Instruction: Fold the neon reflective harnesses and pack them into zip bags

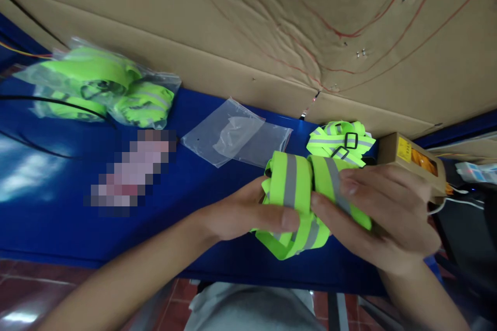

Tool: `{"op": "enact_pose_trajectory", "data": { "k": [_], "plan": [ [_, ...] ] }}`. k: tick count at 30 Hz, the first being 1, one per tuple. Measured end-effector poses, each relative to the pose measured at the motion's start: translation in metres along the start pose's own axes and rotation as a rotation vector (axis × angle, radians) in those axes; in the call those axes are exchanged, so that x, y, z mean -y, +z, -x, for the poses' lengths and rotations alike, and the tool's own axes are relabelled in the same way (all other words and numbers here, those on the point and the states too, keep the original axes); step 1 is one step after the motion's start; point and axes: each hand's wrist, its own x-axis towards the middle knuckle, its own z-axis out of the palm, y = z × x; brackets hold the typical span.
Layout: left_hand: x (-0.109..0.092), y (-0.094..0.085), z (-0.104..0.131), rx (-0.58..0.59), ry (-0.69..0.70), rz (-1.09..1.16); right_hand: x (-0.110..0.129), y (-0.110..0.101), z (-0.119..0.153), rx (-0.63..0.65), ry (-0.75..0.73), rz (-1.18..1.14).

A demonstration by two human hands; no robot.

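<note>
A rolled neon-yellow reflective strap with grey stripes is held up above the blue table, close to its front edge. My left hand grips its left side, the thumb pressed across the front. On the right, my right hand closes its fingers and thumb around the other part of the roll. Loops of the strap hang below the left thumb. Behind the hands lies another folded reflective strap with black buckles. Two clear plastic bags, overlapping and flat, rest left of it.
Several bagged neon straps sit at the back left, near a black cable. A blurred-out pink item lies on the blue table. A cardboard box stands at right. Brown cardboard with red wires forms the back wall.
</note>
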Motion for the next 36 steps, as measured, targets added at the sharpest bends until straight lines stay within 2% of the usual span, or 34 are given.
{"op": "enact_pose_trajectory", "data": {
  "k": [4,6,8,9,11,13,16,18,20,23,27,30,33,36],
  "plan": [
    [0.001,0.001,-0.007,-0.018,-0.019,0.173,-0.014,-0.008,-0.001,0.386,0.218,-0.296],
    [0.004,0.0,-0.011,0.008,-0.051,0.229,-0.029,-0.018,0.001,0.599,0.246,-0.482],
    [0.008,0.002,-0.013,-0.006,-0.07,0.22,-0.045,-0.028,0.003,0.723,0.254,-0.637],
    [0.01,0.003,-0.014,-0.023,-0.073,0.197,-0.051,-0.031,0.004,0.705,0.301,-0.688],
    [0.012,0.007,-0.012,-0.053,-0.066,0.145,-0.057,-0.029,0.007,0.578,0.48,-0.778],
    [0.008,0.01,-0.007,-0.092,-0.031,0.115,-0.054,-0.016,0.011,0.494,0.661,-0.925],
    [-0.008,0.011,0.001,-0.164,0.117,0.136,-0.038,0.016,0.017,0.523,0.733,-1.302],
    [-0.021,0.009,0.006,-0.242,0.28,0.155,-0.025,0.04,0.019,0.553,0.734,-1.541],
    [-0.03,0.007,0.007,-0.318,0.415,0.153,-0.013,0.061,0.018,0.53,0.8,-1.716],
    [-0.032,0.004,0.004,-0.397,0.477,0.102,0.002,0.079,0.016,0.501,0.977,-1.85],
    [-0.03,0.004,-0.001,-0.483,0.535,0.05,0.012,0.089,0.024,0.532,1.141,-1.905],
    [-0.036,0.004,0.0,-0.564,0.587,0.046,0.014,0.093,0.031,0.626,1.092,-1.913],
    [-0.043,0.001,0.003,-0.619,0.601,0.063,0.007,0.092,0.028,0.71,0.898,-1.932],
    [-0.046,-0.002,0.005,-0.583,0.631,0.075,-0.006,0.083,0.018,0.749,0.679,-1.896]
  ]
}}
